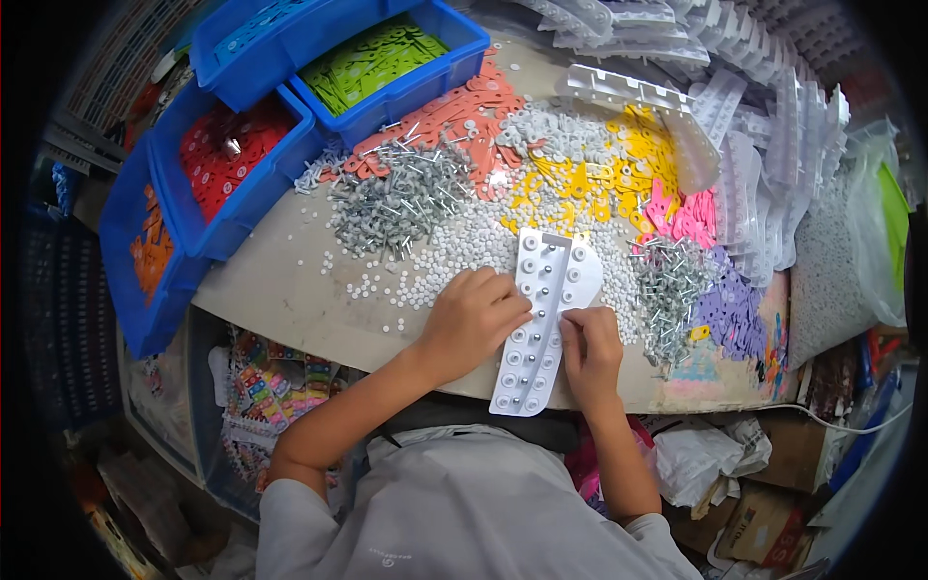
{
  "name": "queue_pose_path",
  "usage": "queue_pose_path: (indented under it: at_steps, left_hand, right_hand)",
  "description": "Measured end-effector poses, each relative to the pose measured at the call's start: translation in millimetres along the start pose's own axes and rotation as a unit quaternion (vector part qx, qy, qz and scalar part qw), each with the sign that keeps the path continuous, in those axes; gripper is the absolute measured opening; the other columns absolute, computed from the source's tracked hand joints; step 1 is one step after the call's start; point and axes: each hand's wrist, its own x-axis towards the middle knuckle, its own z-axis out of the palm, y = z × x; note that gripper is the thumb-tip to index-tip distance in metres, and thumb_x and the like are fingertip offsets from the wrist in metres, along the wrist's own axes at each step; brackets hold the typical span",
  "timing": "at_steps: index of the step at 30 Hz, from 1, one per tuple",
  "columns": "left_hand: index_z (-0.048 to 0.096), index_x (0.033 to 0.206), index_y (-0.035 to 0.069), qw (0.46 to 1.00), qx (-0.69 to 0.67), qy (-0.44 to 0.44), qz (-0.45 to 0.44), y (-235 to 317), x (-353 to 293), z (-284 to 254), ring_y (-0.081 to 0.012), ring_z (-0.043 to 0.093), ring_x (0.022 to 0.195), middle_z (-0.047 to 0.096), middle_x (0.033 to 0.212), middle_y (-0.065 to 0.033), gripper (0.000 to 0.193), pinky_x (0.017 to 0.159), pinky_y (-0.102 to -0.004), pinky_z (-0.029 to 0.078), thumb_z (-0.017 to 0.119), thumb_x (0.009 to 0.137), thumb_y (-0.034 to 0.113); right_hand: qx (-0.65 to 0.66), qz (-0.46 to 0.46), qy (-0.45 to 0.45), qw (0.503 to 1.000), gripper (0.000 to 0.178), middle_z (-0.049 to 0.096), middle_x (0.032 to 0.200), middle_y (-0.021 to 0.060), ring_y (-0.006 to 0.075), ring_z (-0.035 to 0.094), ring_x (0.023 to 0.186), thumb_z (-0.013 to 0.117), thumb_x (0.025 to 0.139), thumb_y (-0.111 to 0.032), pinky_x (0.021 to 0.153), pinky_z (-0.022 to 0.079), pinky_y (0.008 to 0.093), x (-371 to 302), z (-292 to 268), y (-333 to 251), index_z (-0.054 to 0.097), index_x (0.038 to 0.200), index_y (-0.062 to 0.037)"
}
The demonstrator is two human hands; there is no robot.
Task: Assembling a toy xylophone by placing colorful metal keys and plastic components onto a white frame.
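Observation:
A long white plastic tray (525, 360) with one rounded side lies lengthwise before me, its lower end over the table's near edge. Round white cups line both sides, and a row of metal rivet heads runs along its middle channel. My left hand (474, 321) is closed at the tray's left side, fingertips over the cups; whatever they pinch is hidden. At the right edge, my right hand (594, 350) has thumb and curled fingers closed on the tray. Small white plastic caps (462, 246) lie scattered around the tray's far end.
Heaps of metal rivets (396, 198), coral pieces (483, 106), yellow pieces (643, 155), pink pieces (691, 217) and purple pieces (735, 309) cover the table. Blue bins (391, 92) stand far left. White plastic trays (749, 184) pile up at right beside a clear bag (831, 251).

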Motion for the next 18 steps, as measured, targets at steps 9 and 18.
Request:
queue_pose_path:
  at_steps: [9,18]
  left_hand:
    - [0.071,0.087,0.006,0.997,0.001,0.062,0.053,-5,-7,14,-0.0247,0.060,0.075,0.062,0.081,-0.0049,0.010,0.070,-0.0382,0.047,0.078,0.081,0.008]
    - [0.068,0.088,0.003,0.983,-0.046,0.172,-0.038,-22,-3,2,-0.0259,0.060,0.073,0.065,0.080,-0.0074,0.011,0.065,-0.0367,0.047,0.075,0.081,-0.003]
  right_hand:
    - [-0.051,-0.046,0.011,0.998,0.010,0.063,0.081,0.0146,0.0318,0.060,0.077,0.073,0.085,0.001,0.070,0.047,0.0423,35,-24,1,0.067,0.092,-0.0002]
    - [-0.166,-0.001,0.060,0.984,0.011,0.070,0.092,0.0185,0.0329,0.068,0.086,0.065,0.093,-0.006,0.078,0.053,0.0410,181,-18,115,0.068,0.100,0.0013]
